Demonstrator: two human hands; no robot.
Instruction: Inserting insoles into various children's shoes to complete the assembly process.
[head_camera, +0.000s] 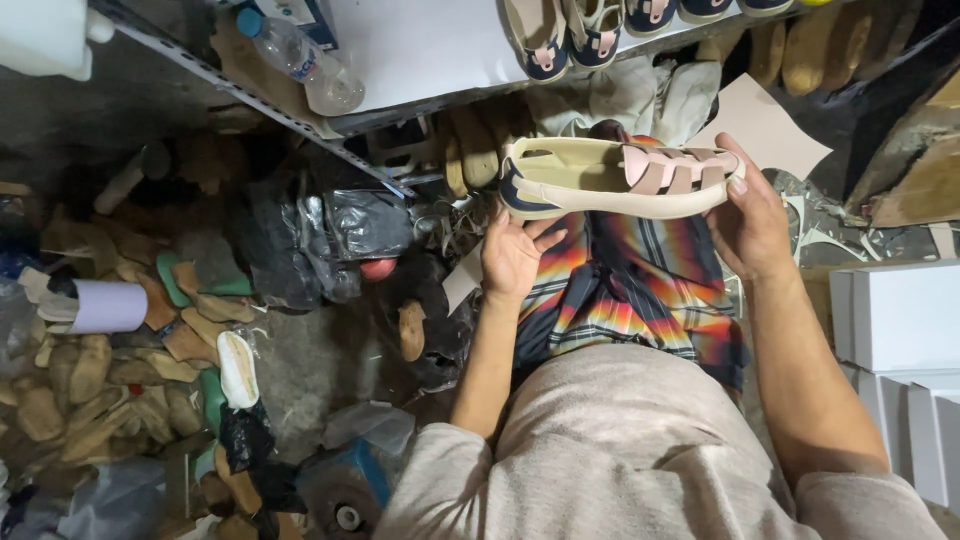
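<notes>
Holding a cream sandal (600, 180) with pink straps level above the lap, the person grips its toe end in the right hand (750, 225), fingers curled around it. The left hand (515, 255) lies open, palm up, under the navy heel. More sandals (590, 35) sit on the far shelf (420, 60), beside a plastic bottle (300, 60).

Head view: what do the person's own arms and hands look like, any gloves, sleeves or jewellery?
Both hands are bare: no gloves on the left hand or the right hand, and no rings, watch or bands show. The forearms are uncovered. Light beige-grey knit sleeves are pushed up to about the elbows, matching the top's body. No markings show on the fabric.
</notes>
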